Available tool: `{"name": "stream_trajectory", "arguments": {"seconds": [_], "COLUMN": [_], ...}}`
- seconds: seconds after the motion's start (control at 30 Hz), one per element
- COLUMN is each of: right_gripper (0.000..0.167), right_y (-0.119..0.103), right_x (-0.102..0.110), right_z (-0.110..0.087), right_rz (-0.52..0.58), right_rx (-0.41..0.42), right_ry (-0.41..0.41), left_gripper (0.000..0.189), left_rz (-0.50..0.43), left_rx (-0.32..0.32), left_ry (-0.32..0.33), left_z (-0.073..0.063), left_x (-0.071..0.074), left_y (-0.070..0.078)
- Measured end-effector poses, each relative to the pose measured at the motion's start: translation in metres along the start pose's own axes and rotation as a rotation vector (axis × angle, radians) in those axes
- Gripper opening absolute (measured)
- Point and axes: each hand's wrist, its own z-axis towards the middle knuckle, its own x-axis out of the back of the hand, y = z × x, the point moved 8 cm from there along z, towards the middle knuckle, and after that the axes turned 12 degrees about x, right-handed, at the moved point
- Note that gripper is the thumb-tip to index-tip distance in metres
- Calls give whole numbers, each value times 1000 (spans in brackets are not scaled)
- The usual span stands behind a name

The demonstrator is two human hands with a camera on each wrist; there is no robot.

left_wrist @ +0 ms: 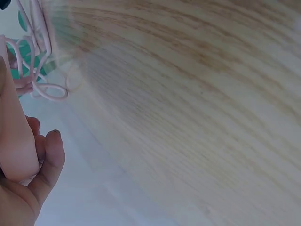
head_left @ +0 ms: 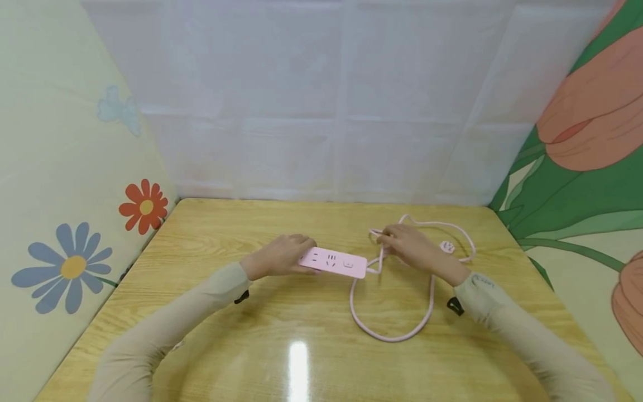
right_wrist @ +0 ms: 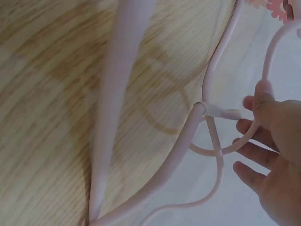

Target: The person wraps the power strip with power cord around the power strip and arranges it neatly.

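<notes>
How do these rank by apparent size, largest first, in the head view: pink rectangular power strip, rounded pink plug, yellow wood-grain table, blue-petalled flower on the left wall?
1. Yellow wood-grain table
2. Blue-petalled flower
3. Pink rectangular power strip, partly covered by the left hand
4. Rounded pink plug

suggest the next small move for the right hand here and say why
Probably the right hand should ease the cord apart where it crosses itself: the right-wrist view shows the strands overlapping beside that hand, which already holds the cord, while the left hand grips the power strip and the plug seems free.
</notes>
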Motion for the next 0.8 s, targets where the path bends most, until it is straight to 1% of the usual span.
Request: {"name": "stream_trajectory", "arguments": {"seconds": [0.17,0.27,0.4,0.47,0.57,0.7,0.8], "right_gripper": [22,21,20,20,20,26,31], "right_y": [3,5,8,9,10,11,11], "right_x": [0,-1,-1,1,6,11,12], "right_z": [-3,-5,-6,-5,-3,-3,-3], "right_rz": [20,22,37,43,41,33,22], "right_rx": [-18,-33,-57,-49,-11,26,21], "right_ry": [12,8,0,6,42,81,72], "left_gripper": [53,52,53,54,57,60,60], "left_rz": [15,28,23,21,21,32,33], "left_rx": [-27,-31,-22,-21,-22,-41,-57], "left_ry": [2,9,4,3,7,12,16], "left_z": [-3,-5,-6,-7,-7,-7,-7], "left_x": [0,-1,-4,-4,-4,-5,-4], "left_y": [4,2,-1,-2,-1,2,6]}}
